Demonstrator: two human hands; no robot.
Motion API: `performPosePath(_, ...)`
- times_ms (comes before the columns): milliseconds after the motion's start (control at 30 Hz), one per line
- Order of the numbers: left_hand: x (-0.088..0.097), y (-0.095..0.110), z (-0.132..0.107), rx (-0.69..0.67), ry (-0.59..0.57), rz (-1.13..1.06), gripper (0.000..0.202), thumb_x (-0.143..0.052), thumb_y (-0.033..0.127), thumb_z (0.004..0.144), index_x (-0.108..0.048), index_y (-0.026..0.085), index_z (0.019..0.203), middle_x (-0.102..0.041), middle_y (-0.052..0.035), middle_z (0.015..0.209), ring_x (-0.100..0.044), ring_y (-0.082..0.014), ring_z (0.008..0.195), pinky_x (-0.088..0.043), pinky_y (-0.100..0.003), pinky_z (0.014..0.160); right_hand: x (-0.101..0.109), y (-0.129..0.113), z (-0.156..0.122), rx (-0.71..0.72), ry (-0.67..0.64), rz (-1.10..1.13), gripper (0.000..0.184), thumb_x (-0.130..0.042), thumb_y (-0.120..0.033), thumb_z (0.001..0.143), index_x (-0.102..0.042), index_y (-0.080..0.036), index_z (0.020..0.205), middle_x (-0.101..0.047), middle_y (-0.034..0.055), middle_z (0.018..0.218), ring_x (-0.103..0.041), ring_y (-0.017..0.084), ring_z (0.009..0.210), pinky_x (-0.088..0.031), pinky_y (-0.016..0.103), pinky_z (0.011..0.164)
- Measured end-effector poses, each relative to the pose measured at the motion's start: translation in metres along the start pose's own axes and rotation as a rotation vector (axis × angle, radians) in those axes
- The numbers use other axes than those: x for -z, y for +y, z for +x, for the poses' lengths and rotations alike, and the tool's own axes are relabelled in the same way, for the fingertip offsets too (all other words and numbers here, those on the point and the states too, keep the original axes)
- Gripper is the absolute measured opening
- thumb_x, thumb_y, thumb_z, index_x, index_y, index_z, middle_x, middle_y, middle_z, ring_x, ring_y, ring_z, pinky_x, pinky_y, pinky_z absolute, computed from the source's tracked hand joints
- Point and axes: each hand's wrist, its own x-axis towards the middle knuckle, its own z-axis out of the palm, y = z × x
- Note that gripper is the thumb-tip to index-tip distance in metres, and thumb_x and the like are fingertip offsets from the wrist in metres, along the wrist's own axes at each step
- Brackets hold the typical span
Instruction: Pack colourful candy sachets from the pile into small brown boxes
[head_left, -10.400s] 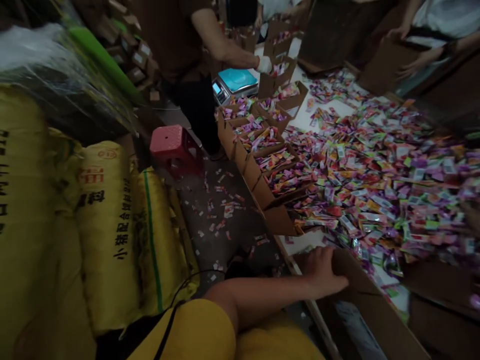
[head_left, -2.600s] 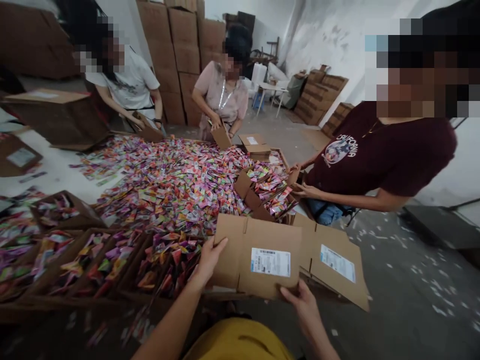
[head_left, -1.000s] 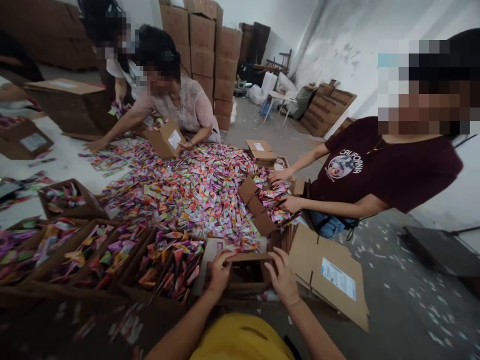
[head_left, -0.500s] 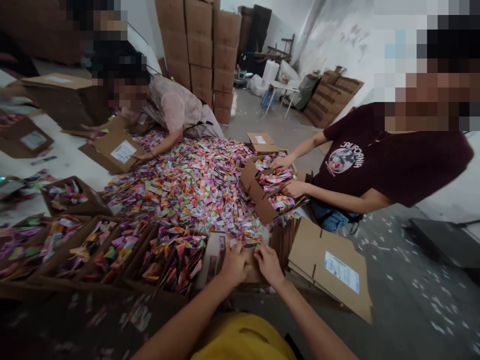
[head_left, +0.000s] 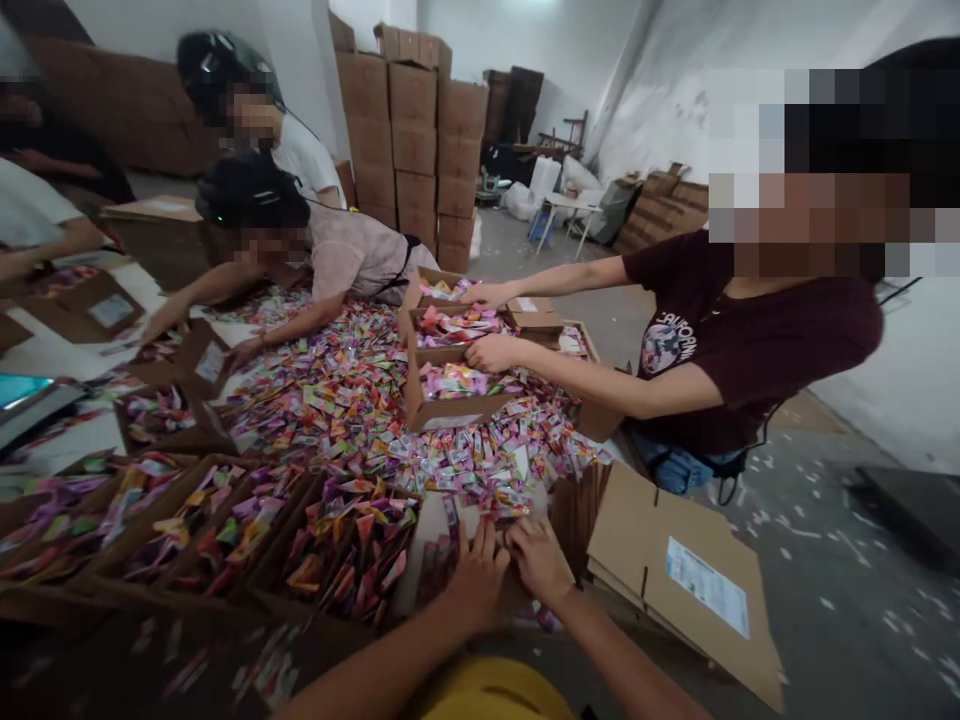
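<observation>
My left hand point(head_left: 480, 578) and my right hand point(head_left: 538, 560) lie side by side on a small cardboard box point(head_left: 421, 535) at the table's near edge. The left hand's fingers lie stretched flat on the box top. The right hand's fingers curl over the box's far edge, where they touch the colourful sachets point(head_left: 487, 480). A big heap of such sachets point(head_left: 337, 385) covers the table beyond. Left of my hands stands a row of open boxes point(head_left: 225, 520) filled with sachets.
A stack of flat cartons point(head_left: 675, 570) leans at the table's right corner. A person in a maroon shirt point(head_left: 750, 340) reaches into a long open box point(head_left: 450, 410). Other people lean over the heap's far left. A scale point(head_left: 22, 395) sits left; cartons point(head_left: 412, 130) are stacked behind.
My hands stay together on the small box, now a little lower in view. The person in maroon has pushed a long box out over the heap. The camera turned slightly left.
</observation>
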Motion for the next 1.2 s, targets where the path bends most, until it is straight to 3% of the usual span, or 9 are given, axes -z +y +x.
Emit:
performPosePath(133, -0.011, 0.01, 0.005, 0.097, 0.015, -0.015, 0.082, -0.064, 0.059, 0.072, -0.045, 0.013, 0.138, -0.02, -0.029, 0.157, -0.011, -0.0445, 0.148, 0.001, -0.073, 0.112, -0.009, 0.008, -0.004, -0.018, -0.021, -0.039, 0.027, -0.044, -0.013, 0.089, -0.062, -0.024, 0.106, -0.06, 0.0045, 0.115, -0.05, 0.02, 0.11, -0.029, 0.035, 0.097)
performPosePath(267, -0.012, 0.011, 0.011, 0.123, -0.042, -0.047, 0.088, -0.063, 0.058, 0.072, -0.041, 0.012, 0.144, -0.02, -0.0274, 0.158, -0.008, -0.0438, 0.148, 0.0, -0.071, 0.114, -0.01, 0.004, 0.002, -0.068, -0.065, -0.097, 0.029, -0.044, -0.017, 0.09, -0.062, -0.026, 0.112, -0.06, 0.0062, 0.12, -0.05, 0.024, 0.114, -0.03, 0.04, 0.1)
performPosePath(433, -0.028, 0.008, 0.017, 0.167, 0.067, 0.046, 0.079, -0.065, 0.058, 0.069, -0.055, 0.017, 0.135, -0.035, -0.0242, 0.153, -0.027, -0.0423, 0.144, -0.012, -0.066, 0.115, -0.005, -0.001, 0.0, -0.043, 0.006, -0.122, 0.025, -0.052, -0.031, 0.087, -0.062, -0.025, 0.109, -0.061, 0.007, 0.116, -0.053, 0.026, 0.111, -0.037, 0.043, 0.095)
performPosePath(600, -0.043, -0.004, 0.016, 0.144, 0.132, 0.17, 0.044, -0.056, 0.035, 0.081, -0.065, 0.021, 0.122, -0.049, -0.0203, 0.145, -0.047, -0.0386, 0.133, -0.031, -0.061, 0.109, -0.006, -0.005, -0.013, -0.117, 0.068, 0.007, 0.012, -0.06, -0.027, 0.08, -0.065, -0.025, 0.09, -0.063, 0.0027, 0.109, -0.056, 0.022, 0.105, -0.04, 0.037, 0.09)
performPosePath(733, -0.046, -0.007, -0.002, 0.131, 0.067, 0.193, 0.066, -0.07, 0.046, 0.069, -0.061, 0.02, 0.129, -0.04, -0.022, 0.151, -0.036, -0.0417, 0.14, -0.026, -0.06, 0.112, -0.012, -0.021, -0.032, -0.218, 0.186, 0.112, 0.016, -0.059, -0.024, 0.085, -0.065, -0.033, 0.097, -0.063, -0.0031, 0.113, -0.054, 0.02, 0.11, -0.036, 0.037, 0.092)
performPosePath(900, -0.039, -0.005, -0.014, 0.132, 0.089, 0.052, 0.092, -0.07, 0.059, 0.07, -0.038, 0.024, 0.148, -0.021, -0.023, 0.159, -0.021, -0.0436, 0.146, -0.015, -0.064, 0.115, -0.015, -0.029, -0.029, -0.246, 0.272, 0.045, 0.031, -0.044, -0.015, 0.092, -0.064, -0.034, 0.106, -0.064, 0.0016, 0.114, -0.053, 0.023, 0.111, -0.034, 0.038, 0.09)
performPosePath(1067, -0.017, -0.006, -0.009, 0.093, 0.041, -0.047, 0.103, -0.069, 0.066, 0.07, -0.018, 0.035, 0.154, -0.015, -0.0233, 0.16, -0.019, -0.0502, 0.144, -0.015, -0.073, 0.11, -0.019, -0.007, 0.0, -0.191, 0.247, 0.161, 0.031, -0.047, -0.01, 0.08, -0.068, -0.031, 0.089, -0.067, 0.0002, 0.107, -0.055, 0.024, 0.113, -0.038, 0.039, 0.089)
performPosePath(1200, -0.006, -0.001, -0.009, 0.101, 0.048, -0.116, 0.1, -0.059, 0.07, 0.076, -0.011, 0.034, 0.155, -0.01, -0.0225, 0.161, -0.016, -0.0502, 0.145, -0.015, -0.075, 0.109, -0.022, 0.021, 0.009, -0.081, 0.249, 0.474, 0.035, -0.05, -0.017, 0.072, -0.071, -0.031, 0.096, -0.07, 0.0022, 0.106, -0.059, 0.024, 0.11, -0.041, 0.043, 0.097)
